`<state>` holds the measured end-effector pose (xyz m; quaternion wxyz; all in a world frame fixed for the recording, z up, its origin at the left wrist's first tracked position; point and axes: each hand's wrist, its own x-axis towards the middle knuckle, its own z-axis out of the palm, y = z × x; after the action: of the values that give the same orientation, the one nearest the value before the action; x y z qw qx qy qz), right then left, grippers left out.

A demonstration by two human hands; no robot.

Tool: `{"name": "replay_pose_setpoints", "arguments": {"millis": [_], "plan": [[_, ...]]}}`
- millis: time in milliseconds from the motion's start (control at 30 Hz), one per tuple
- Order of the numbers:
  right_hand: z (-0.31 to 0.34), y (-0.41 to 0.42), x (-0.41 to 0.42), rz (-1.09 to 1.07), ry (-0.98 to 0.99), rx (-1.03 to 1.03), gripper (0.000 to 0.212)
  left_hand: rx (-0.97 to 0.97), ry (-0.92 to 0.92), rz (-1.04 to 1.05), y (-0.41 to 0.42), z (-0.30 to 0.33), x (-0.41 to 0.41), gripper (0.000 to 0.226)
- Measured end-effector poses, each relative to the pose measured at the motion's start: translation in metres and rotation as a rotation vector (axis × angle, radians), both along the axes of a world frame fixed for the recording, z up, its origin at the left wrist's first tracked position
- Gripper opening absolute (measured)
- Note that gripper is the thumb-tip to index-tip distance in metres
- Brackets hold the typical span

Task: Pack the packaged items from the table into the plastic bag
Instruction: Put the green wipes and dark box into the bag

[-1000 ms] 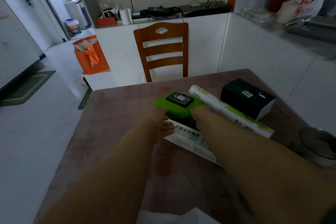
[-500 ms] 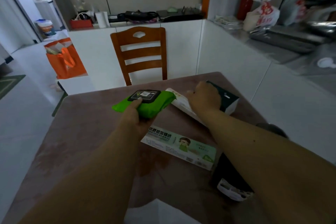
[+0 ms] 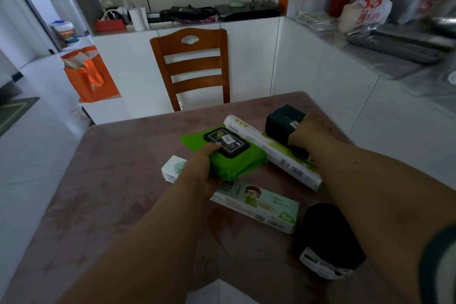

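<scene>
Brown patterned table (image 3: 111, 180) carries a long white-and-green carton (image 3: 259, 202), a white roll in printed wrap (image 3: 271, 150) and a black roll with a white label (image 3: 325, 237); a wooden chair (image 3: 192, 66) stands beyond. Left hand (image 3: 197, 170) grasps the green soft wipes pack with black lid (image 3: 227, 153) above the carton. Right hand (image 3: 308, 131), reaching over the white roll, clasps the dark box (image 3: 281, 118).

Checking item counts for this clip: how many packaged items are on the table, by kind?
Green wet-wipes pack: 1
Long white roll: 1
Long flat box: 1
Dark box: 1
Black roll: 1
Total: 5
</scene>
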<state>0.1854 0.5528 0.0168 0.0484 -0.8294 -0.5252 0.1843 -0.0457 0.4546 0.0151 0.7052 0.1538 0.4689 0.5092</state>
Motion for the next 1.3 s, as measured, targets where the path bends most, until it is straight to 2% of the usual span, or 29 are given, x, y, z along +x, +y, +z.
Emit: {"name": "replay_pose_setpoints", "arguments": {"millis": [67,133,200,267,367,433,533,600,667,700,767,833,900,967,1000,1067,1133,1200,1233,1300], "plan": [[0.000,-0.004,-0.003,-0.004,-0.028,0.113,0.097,0.000,0.007,-0.004,-0.001,0.000,-0.001,0.011],[0.007,-0.011,-0.009,0.042,-0.146,0.258,0.091,0.004,0.027,0.007,-0.003,0.001,-0.003,0.011],[0.023,-0.020,-0.021,0.073,-0.118,0.384,0.089,0.003,0.056,0.035,-0.006,0.006,-0.005,0.021],[0.049,-0.031,-0.036,0.074,0.065,0.485,0.084,0.013,0.074,0.061,-0.011,0.016,-0.007,0.036],[0.091,-0.061,-0.058,0.115,0.489,0.549,0.081,0.055,0.082,0.070,-0.025,0.034,-0.014,0.041],[0.114,-0.091,-0.069,0.152,0.719,0.501,0.083,0.106,0.086,0.065,-0.038,0.051,-0.020,0.036],[0.137,-0.134,-0.080,0.192,0.934,0.261,0.087,0.211,0.108,-0.013,-0.066,0.083,-0.029,0.035],[0.155,-0.161,-0.080,0.163,1.074,0.184,0.068,0.255,0.143,-0.061,-0.088,0.107,-0.035,0.033],[0.172,-0.184,-0.073,0.117,1.311,0.162,0.047,0.278,0.163,-0.080,-0.112,0.129,-0.039,0.028],[0.178,-0.195,-0.069,0.117,1.432,0.116,0.045,0.280,0.182,-0.085,-0.125,0.140,-0.040,0.026],[0.189,-0.223,-0.063,0.167,1.568,0.001,0.047,0.276,0.235,-0.089,-0.156,0.161,-0.039,0.023],[0.192,-0.254,-0.061,0.257,1.680,-0.102,0.035,0.264,0.297,-0.084,-0.188,0.173,-0.039,0.025],[0.184,-0.283,-0.064,0.330,1.832,-0.097,0.022,0.230,0.342,-0.108,-0.220,0.176,-0.039,0.024],[0.166,-0.307,-0.070,0.285,1.913,-0.023,0.023,0.169,0.388,-0.098,-0.250,0.170,-0.041,0.031],[0.155,-0.318,-0.075,0.272,1.980,-0.078,0.019,0.139,0.410,-0.080,-0.263,0.166,-0.042,0.033],[0.134,-0.340,-0.088,0.242,2.044,-0.222,0.033,0.059,0.434,-0.070,-0.290,0.161,-0.044,0.030],[0.121,-0.357,-0.097,0.284,2.051,-0.300,0.042,-0.002,0.561,-0.094,-0.312,0.157,-0.049,0.035],[0.114,-0.369,-0.097,0.298,2.054,-0.324,0.044,-0.023,0.823,-0.115,-0.330,0.157,-0.057,0.039],[0.112,-0.375,-0.097,0.292,2.029,-0.316,0.046,-0.020,1.042,-0.190,-0.339,0.162,-0.061,0.037],[0.104,-0.384,-0.100,0.264,1.883,-0.336,0.042,0.073,1.616,-0.277,-0.354,0.174,-0.072,0.032]]}}
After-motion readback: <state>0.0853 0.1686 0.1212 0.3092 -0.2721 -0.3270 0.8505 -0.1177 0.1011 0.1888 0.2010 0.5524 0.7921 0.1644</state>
